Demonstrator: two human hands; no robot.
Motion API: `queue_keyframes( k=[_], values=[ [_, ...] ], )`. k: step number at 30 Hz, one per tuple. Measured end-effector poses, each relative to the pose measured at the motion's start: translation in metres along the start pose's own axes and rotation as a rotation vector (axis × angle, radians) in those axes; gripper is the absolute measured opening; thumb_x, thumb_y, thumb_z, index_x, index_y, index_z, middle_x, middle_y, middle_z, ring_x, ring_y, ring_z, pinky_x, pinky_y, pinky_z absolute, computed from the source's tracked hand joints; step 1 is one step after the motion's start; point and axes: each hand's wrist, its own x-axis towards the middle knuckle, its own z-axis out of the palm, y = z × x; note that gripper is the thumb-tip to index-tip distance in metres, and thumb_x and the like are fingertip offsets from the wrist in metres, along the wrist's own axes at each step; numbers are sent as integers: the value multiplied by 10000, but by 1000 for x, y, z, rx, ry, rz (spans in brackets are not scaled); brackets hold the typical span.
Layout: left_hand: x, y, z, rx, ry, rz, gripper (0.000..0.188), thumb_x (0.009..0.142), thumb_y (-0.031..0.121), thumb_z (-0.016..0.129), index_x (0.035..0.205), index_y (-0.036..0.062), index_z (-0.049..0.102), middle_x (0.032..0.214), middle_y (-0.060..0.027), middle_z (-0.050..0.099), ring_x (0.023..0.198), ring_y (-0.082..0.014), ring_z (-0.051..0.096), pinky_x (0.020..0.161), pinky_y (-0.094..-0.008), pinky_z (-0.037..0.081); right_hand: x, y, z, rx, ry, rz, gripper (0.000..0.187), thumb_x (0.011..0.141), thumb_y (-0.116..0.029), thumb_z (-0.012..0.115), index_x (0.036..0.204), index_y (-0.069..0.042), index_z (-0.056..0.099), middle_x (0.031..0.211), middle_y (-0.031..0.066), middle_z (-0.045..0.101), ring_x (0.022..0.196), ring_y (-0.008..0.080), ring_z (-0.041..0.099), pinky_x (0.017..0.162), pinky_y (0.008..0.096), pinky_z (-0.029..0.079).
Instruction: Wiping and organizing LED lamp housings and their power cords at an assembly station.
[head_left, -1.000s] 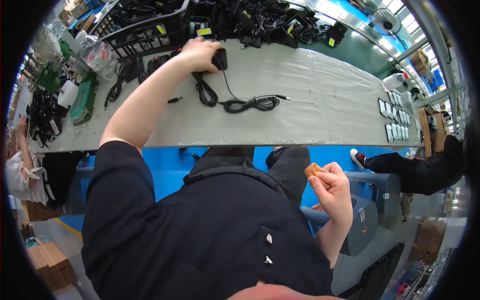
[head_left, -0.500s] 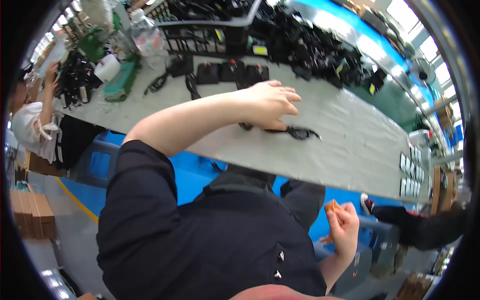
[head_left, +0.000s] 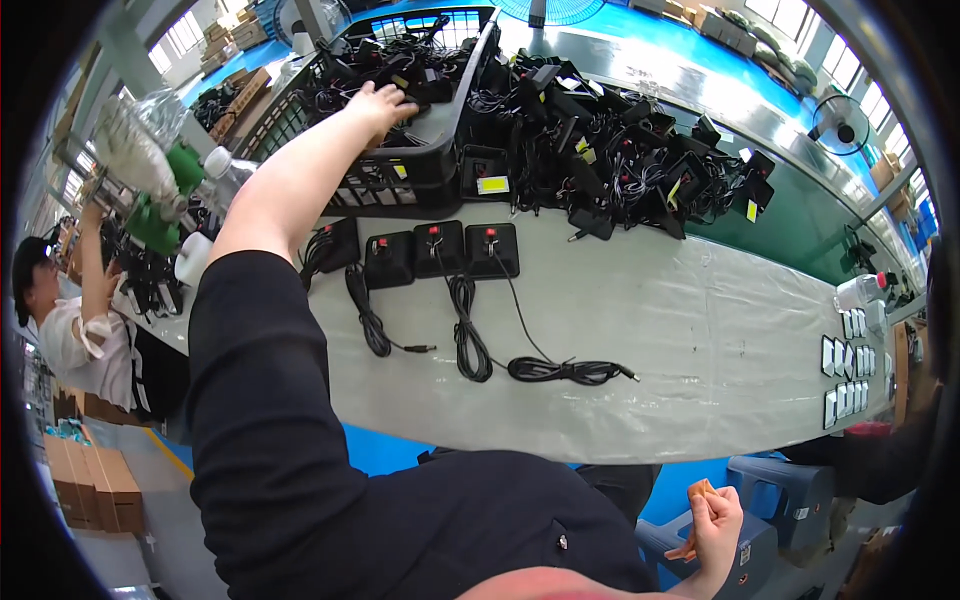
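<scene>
My left hand is stretched out over the black plastic crate, fingers spread above the black cabled devices heaped inside. Nothing shows in that hand, though what lies under the palm is hidden. Down by my right side, away from the table, my right hand is closed around a small orange-brown folded piece; its material cannot be made out. On the table before me lie several square black devices with red tips, in a row, their coiled black cables trailing toward me.
A large pile of black cabled devices lies right of the crate. White pieces stand in rows at the table's right end near a clear bottle. Blue-grey stools stand on the right. Another person works at the left.
My left hand has moved from above the cables at the table's middle, up and left to the crate. The view has tilted up. My right hand keeps its hold on the orange-brown piece.
</scene>
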Motion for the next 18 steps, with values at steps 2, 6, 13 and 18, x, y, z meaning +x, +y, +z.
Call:
queue_keyframes(
  k=[2, 6, 13, 18],
  values=[
    [32, -3, 34, 108, -61, 128, 871, 595, 108, 790, 1371, 292, 438, 1360, -45, 490, 1354, -244, 360, 1034, -459, 329, 9, 0, 1, 9, 0, 16, 267, 863, -178, 659, 735, 52, 612, 756, 48, 439, 710, 139, 441, 612, 268, 368],
    [42, -4, 38, -118, -330, 97, 852, 581, 115, 815, 1339, 215, 439, 1144, -100, 635, 1108, -322, 585, 879, -427, 470, 23, -1, 3, 47, 47, 18, 259, 873, -171, 647, 754, 57, 609, 769, 46, 435, 708, 132, 438, 610, 264, 363],
    [19, -6, 20, -283, -214, -15, 428, 725, 183, 715, 1141, 145, 620, 1102, -116, 654, 1059, -312, 605, 874, -404, 497, 30, -1, 4, 66, 79, 4, 142, 830, -66, 622, 783, 68, 613, 779, 60, 451, 717, 153, 458, 624, 264, 386],
    [-7, -26, -6, -412, 69, -259, 302, 880, 346, 590, 1107, 147, 599, 1091, -120, 651, 1041, -308, 609, 855, -431, 497, 18, 1, -5, 88, 79, -1, 145, 836, -72, 623, 792, 66, 622, 783, 59, 454, 715, 149, 459, 618, 263, 386]
  ],
)
